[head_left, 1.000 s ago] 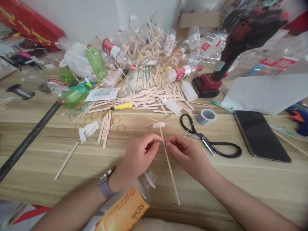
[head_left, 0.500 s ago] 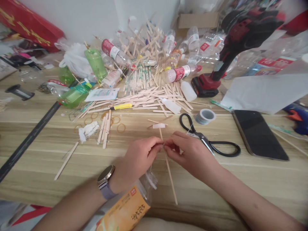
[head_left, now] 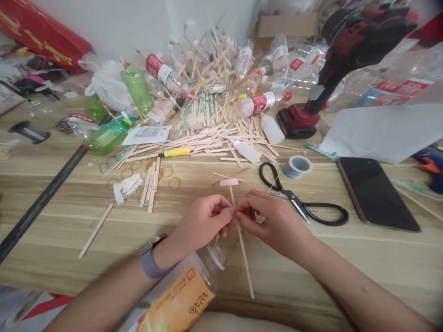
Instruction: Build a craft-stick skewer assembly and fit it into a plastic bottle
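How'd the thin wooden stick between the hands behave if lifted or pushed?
The thin wooden stick is likely stiff, as it runs straight. It should be light, being so slender. A push may swing its near end, since the left hand and right hand meet it nearer its far end.

A pale wall (head_left: 131, 23) stands behind a wood-grained table (head_left: 387, 258).
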A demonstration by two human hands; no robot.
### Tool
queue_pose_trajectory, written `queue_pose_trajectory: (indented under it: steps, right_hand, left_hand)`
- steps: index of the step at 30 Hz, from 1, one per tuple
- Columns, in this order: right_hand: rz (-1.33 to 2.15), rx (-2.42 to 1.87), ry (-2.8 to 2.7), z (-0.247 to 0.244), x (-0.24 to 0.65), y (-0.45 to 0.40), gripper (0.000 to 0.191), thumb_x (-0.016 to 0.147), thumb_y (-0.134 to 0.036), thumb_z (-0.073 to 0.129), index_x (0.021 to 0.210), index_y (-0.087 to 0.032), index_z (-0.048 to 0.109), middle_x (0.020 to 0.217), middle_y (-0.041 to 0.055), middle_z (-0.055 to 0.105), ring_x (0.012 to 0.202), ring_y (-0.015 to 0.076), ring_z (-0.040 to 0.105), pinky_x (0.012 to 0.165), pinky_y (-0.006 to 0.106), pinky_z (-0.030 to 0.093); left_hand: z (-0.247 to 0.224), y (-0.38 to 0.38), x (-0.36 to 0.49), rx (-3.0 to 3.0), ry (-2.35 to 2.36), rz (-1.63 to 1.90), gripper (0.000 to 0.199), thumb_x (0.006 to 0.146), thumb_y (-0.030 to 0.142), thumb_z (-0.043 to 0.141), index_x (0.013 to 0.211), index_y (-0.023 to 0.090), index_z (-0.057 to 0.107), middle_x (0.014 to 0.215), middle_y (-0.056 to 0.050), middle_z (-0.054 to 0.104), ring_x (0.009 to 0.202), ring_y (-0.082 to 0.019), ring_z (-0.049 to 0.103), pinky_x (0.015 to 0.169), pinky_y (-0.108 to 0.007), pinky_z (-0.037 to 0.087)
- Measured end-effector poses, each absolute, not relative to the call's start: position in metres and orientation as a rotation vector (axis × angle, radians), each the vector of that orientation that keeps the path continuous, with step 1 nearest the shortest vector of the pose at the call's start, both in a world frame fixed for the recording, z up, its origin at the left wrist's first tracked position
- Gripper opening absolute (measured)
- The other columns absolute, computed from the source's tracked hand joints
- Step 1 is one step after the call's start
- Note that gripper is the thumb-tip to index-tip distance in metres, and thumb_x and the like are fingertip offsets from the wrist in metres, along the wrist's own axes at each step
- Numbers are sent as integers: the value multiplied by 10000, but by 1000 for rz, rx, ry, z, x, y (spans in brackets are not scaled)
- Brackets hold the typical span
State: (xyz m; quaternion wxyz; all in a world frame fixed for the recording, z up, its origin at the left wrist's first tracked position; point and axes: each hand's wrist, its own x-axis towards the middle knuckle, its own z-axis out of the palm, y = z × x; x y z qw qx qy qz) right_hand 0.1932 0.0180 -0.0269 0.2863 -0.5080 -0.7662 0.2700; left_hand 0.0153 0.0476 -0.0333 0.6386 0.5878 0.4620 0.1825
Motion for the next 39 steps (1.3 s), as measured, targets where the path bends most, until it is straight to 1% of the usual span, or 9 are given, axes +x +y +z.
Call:
queue_pose_trajectory:
  steps: [4, 9, 12, 14, 18, 24, 33, 39]
  right_hand:
    - [711, -1379, -2031, -31, 191, 16, 137, 808, -120, 542, 691, -174, 587, 668, -1, 550, 564, 106, 529, 540, 219, 392]
    - [656, -1407, -1985, -36, 189, 14, 132, 754, -100, 529, 655, -185, 550, 654, -6, 522, 557, 109, 504, 521, 216, 378]
    - [704, -1362, -1931, -35, 190, 16, 141, 736, -79, 515, 646, -185, 538, 639, -11, 508, 544, 100, 494, 512, 206, 378]
    - [743, -1327, -1899, -33, 192, 17, 150, 734, -71, 507, 638, -183, 532, 628, -14, 502, 544, 97, 491, 508, 198, 382]
    - [827, -1281, -1889, -32, 194, 18, 147, 739, -75, 512, 640, -178, 546, 627, -12, 512, 559, 99, 498, 508, 192, 393]
    - [856, -1252, -1911, -35, 195, 19, 135, 765, -96, 533, 663, -171, 577, 639, -8, 529, 573, 103, 507, 518, 196, 401]
    - [825, -1271, -1937, -38, 195, 17, 137, 774, -91, 526, 677, -176, 573, 654, -9, 525, 576, 100, 510, 524, 196, 394]
    - [802, -1348, -1941, -38, 194, 16, 135, 803, -123, 543, 686, -172, 586, 646, -2, 538, 560, 111, 502, 517, 213, 380]
  left_hand:
    - [-34, 48, 16, 1328, 1055, 413, 85, 826, 217, 519, 752, 177, 532, 591, 48, 598, 449, -65, 522, 435, -162, 382]
    - [-34, 48, 18, 1336, 1047, 415, 109, 831, 227, 523, 739, 171, 543, 589, 45, 596, 453, -61, 521, 422, -153, 370]
    - [-33, 48, 17, 1325, 1027, 408, 88, 826, 204, 513, 781, 164, 577, 604, 40, 607, 454, -61, 526, 434, -156, 382]
    - [-32, 49, 16, 1329, 1024, 417, 107, 824, 182, 495, 829, 162, 599, 606, 40, 606, 459, -65, 534, 449, -163, 400]
    - [-32, 50, 15, 1316, 1026, 447, 119, 835, 183, 489, 883, 165, 597, 610, 43, 600, 463, -70, 541, 451, -168, 404]
    - [-33, 52, 14, 1301, 977, 418, 108, 825, 250, 565, 813, 149, 601, 638, 27, 615, 460, -61, 522, 438, -165, 385]
    - [-31, 49, 13, 1396, 1020, 413, 107, 808, 235, 573, 768, 154, 631, 644, 26, 634, 489, -63, 527, 472, -167, 407]
    - [-26, 48, 13, 1500, 1077, 401, 104, 800, 210, 564, 733, 164, 628, 633, 31, 639, 505, -70, 544, 488, -167, 404]
